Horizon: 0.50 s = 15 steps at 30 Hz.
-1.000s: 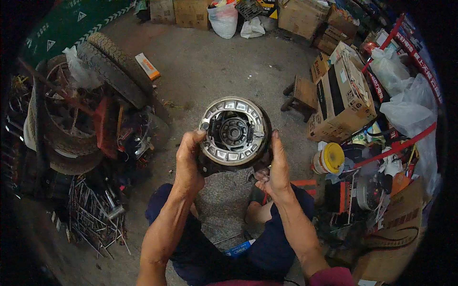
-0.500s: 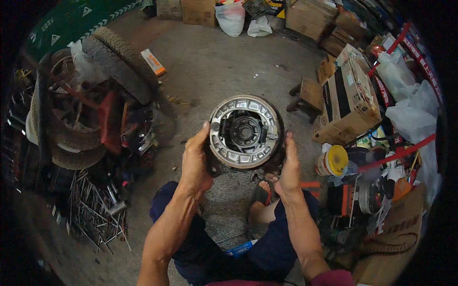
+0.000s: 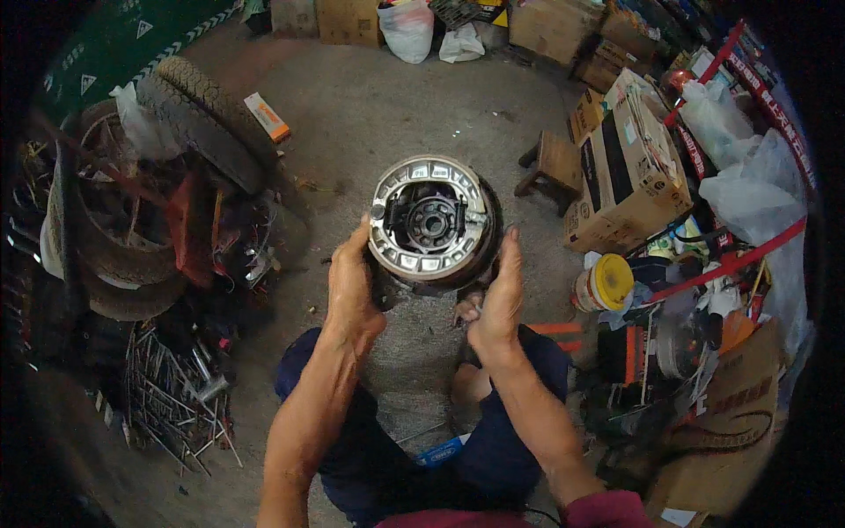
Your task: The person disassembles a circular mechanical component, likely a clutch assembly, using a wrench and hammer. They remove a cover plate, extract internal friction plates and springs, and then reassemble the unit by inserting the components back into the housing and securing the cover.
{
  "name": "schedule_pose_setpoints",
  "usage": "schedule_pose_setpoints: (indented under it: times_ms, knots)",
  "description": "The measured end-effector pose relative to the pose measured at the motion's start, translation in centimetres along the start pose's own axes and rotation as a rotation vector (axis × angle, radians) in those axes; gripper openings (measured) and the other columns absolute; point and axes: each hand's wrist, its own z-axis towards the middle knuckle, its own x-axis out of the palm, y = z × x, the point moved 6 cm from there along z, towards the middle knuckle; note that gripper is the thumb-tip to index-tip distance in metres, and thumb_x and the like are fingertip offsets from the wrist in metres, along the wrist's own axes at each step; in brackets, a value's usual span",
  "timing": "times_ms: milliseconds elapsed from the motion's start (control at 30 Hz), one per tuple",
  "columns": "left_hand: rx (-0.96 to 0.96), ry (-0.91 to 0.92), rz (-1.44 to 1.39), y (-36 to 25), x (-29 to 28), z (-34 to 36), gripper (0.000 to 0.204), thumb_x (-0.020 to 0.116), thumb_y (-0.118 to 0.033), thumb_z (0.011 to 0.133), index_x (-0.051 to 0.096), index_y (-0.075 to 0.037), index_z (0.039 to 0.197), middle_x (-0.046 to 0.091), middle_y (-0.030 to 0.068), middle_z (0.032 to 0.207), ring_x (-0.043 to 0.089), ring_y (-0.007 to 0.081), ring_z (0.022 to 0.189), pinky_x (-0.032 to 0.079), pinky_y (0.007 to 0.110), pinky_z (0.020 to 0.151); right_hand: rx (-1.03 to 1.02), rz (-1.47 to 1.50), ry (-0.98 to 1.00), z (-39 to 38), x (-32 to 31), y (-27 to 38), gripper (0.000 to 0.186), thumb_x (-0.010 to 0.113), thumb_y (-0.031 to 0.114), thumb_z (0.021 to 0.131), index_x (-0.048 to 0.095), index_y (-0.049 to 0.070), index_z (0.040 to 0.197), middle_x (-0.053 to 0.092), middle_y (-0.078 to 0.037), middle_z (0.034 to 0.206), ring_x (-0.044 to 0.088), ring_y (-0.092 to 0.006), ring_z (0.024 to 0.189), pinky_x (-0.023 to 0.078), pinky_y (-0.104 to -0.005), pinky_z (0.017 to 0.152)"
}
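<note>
A round drum brake assembly (image 3: 428,264) hangs in front of me above the floor, its face turned up toward me. Two curved silver brake shoes form a ring on it, with dark coil springs and a toothed hub in the middle. My left hand (image 3: 352,286) grips its left side, thumb along the rim. On the opposite side my right hand (image 3: 499,304) holds it, palm inward and fingers partly hidden underneath. The dark side wall shows at the right, while the underside cannot be seen.
Old tyres (image 3: 207,114) and a heap of metal rods (image 3: 176,396) lie at the left. To the right are a wooden stool (image 3: 553,167), a cardboard carton (image 3: 629,176) and a yellow-lidded tub (image 3: 607,282). A blue packet (image 3: 443,451) lies between my legs.
The brake assembly has tilted a little, so more of its right side wall shows. Both hands keep their grip, and the whole view has shifted slightly.
</note>
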Motion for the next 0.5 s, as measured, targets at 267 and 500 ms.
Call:
schedule_pose_setpoints:
  times_ms: [267,500]
  knots:
    - [-0.125,-0.016,0.089,1.6,-1.6,2.2,0.029,0.055,-0.032,0.097,0.066,-0.007,0.106,0.067,0.0053,0.096,0.062,0.0182,0.081,0.051,0.036,0.073,0.421,0.007,0.346,0.8,-1.6,1.0,0.048,0.049,0.057,0.096,0.051,0.013,0.114,0.032,0.006,0.055,0.027,-0.0043,0.039,0.020,-0.0194,0.036]
    - [-0.193,-0.011,0.086,2.5,-3.2,2.9,0.024,0.056,-0.038,0.098,0.061,-0.015,0.093,0.058,-0.0020,0.075,0.050,0.0134,0.063,0.039,0.031,0.053,0.666,0.214,0.453,1.5,-1.8,-2.2,0.039,0.051,0.050,0.098,0.054,0.012,0.106,0.033,0.007,0.053,0.023,-0.0036,0.037,0.019,-0.0191,0.035]
